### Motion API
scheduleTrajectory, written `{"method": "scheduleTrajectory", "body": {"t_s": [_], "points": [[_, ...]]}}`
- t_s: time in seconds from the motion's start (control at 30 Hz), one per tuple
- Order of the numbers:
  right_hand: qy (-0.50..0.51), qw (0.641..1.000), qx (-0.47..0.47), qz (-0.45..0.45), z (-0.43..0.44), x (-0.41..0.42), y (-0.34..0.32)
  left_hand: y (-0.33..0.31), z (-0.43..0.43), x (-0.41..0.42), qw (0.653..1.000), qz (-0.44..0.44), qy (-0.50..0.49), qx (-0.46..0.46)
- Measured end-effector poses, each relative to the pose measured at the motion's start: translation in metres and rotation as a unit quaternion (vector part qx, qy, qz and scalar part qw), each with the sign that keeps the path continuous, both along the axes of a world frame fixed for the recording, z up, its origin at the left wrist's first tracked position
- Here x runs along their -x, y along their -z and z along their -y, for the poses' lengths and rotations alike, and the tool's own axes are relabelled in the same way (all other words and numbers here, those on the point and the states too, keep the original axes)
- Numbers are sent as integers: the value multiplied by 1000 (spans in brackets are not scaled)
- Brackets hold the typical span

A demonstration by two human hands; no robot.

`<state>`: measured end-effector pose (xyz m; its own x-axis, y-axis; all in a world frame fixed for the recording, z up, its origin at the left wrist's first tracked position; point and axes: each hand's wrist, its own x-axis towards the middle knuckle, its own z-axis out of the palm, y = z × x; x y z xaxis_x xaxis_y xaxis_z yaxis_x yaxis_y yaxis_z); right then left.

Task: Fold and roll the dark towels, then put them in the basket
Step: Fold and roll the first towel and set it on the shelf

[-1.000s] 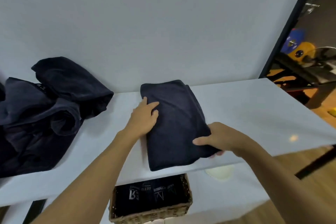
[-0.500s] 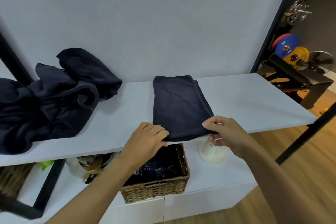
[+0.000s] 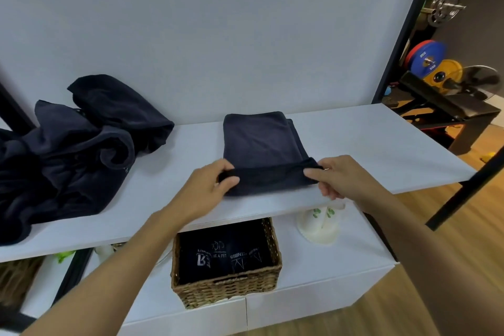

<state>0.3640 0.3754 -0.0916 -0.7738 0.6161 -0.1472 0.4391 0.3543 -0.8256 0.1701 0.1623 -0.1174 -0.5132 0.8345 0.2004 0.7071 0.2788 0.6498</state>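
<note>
Fingers (image 3: pixel 231 180) of the left hand (image 3: pixel 210 185) and the right hand (image 3: pixel 343 180) pinch the two near corners of the folded dark towel (image 3: pixel 259 142), whose near edge is turned over into a narrow roll between them. The rest of it lies flat on the white counter (image 3: pixel 368 144), running toward 12 o'clock. Loose dark towels (image 3: pixel 76 150) are heaped at 9 o'clock. The wicker basket (image 3: pixel 229 289) stands below at 6 o'clock.

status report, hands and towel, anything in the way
Left hand and right hand pinch near edge of folded towel, edge curled up. Basket below, towels inside. Unfolded pile off to the left, clear of it.
</note>
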Motion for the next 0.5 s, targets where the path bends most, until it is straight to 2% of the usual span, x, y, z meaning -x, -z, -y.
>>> {"method": "scheduleTrajectory", "body": {"t_s": [0.1,0.23,0.27,0.33,0.4,0.43,0.5], "points": [[51,998,3,22,-18,17,7,-8,-24,15,988,145,-57,8],[47,975,-160,147,-33,34,21,-2,-40,25,969,209,-125,36],[45,968,-203,138,-31,34,25,0,-41,24,965,218,-139,33],[10,945,-326,33,-27,28,32,1,-42,21,964,208,-161,30],[-100,869,-478,-73,-24,22,41,2,-42,18,968,170,-183,29],[-162,838,-511,-102,-25,20,45,3,-43,18,969,154,-193,30],[-246,819,-511,-92,-25,20,51,3,-45,19,969,137,-203,33]]}}
